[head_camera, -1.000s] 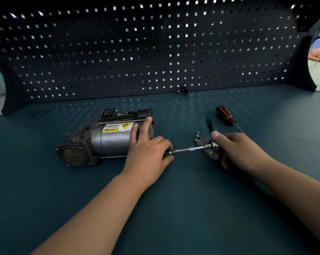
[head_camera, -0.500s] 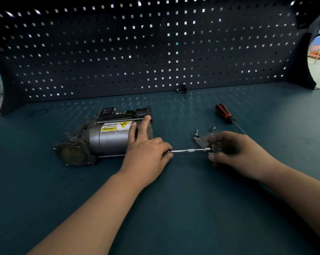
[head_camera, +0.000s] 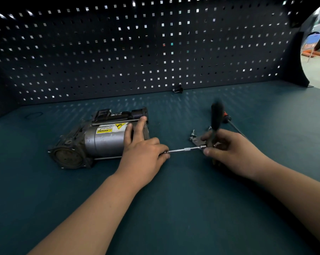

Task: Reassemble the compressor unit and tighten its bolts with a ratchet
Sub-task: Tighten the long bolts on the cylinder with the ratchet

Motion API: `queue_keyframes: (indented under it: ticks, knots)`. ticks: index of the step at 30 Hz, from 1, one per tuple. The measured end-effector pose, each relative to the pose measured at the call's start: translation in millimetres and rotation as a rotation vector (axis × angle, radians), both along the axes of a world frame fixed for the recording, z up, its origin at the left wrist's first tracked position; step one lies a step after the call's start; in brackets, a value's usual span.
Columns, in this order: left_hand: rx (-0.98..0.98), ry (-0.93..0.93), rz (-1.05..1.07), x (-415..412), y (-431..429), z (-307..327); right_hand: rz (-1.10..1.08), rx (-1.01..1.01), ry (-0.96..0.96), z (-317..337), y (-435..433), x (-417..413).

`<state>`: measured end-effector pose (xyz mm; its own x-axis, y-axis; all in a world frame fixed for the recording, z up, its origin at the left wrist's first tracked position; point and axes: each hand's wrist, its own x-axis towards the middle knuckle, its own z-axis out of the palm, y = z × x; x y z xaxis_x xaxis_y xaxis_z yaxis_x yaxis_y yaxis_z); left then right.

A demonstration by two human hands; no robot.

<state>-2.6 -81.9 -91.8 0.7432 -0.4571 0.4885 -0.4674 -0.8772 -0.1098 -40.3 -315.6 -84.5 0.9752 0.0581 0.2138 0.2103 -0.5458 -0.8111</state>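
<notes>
Dark perforated pegboard [head_camera: 118, 52] stands across the upper part of the frame, behind a flat teal-green counter [head_camera: 173, 208]. Left of centre, a grey metal compressor unit [head_camera: 104, 140] lies on its side on the counter. It has a round flanged end facing lower left and a yellow-and-white warning label [head_camera: 111, 128] on its cylinder. The left hand [head_camera: 144, 155] rests on the right end of the unit with two fingers straight along the cylinder. Its other fingers curl over the near end of a slim chrome extension bar [head_camera: 184, 149], and I cannot tell whether they pinch it. The bar runs level to the right, into the right hand [head_camera: 232, 153]. That hand grips the head of a black-handled ratchet [head_camera: 216, 116], whose blurred handle points toward the top of the frame. Just behind the right hand's fingers, a small flat grey metal plate [head_camera: 198, 140] lies on the counter with a few loose silver bolts [head_camera: 192, 133] beside it. An orange-and-black screwdriver [head_camera: 227, 117] lies further back, partly hidden by the ratchet handle. At upper centre, a small black object [head_camera: 177, 88] sits at the foot of the pegboard.
</notes>
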Motion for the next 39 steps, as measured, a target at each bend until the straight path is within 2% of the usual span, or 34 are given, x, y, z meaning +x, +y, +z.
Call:
queue_keyframes:
  ticks: [4, 8, 11, 17, 22, 27, 31, 34, 39]
  knots:
    - [-0.043, -0.011, -0.026, -1.6, 0.7, 0.2, -0.005, -0.194, -0.107, 1.5, 3.7, -6.6]
    - [-0.072, -0.015, -0.043, -3.6, 1.9, 1.6, -0.051, -0.059, -0.128, 3.5, 7.1, -4.1]
    - [-0.081, -0.012, -0.038, -3.4, 2.9, 0.2, -0.100, 0.032, -0.031, 5.6, 5.2, 2.1]
    - [-0.092, -0.033, -0.028, -2.4, 1.7, 0.0, -0.075, -0.014, 0.031, -2.1, -2.2, 8.5]
    - [-0.140, -0.043, -0.133, 3.8, 23.9, 13.8, 0.045, 0.000, 0.056, -2.1, -13.4, 10.7]
    - [-0.004, 0.180, 0.159, 8.7, 62.4, 24.3, 0.081, 0.091, 0.158, 0.8, -14.7, 15.1]
    - [-0.025, 0.189, 0.155, 10.2, 59.9, 22.9, -0.007, 0.085, 0.154, 3.1, -9.4, 19.1]
    - [-0.034, 0.185, 0.145, 9.9, 60.5, 23.5, -0.077, 0.078, 0.222, 4.5, -4.9, 20.5]
    - [-0.088, 0.126, 0.165, 7.8, 56.9, 19.4, -0.077, 0.038, 0.290, 4.4, -1.8, 22.6]
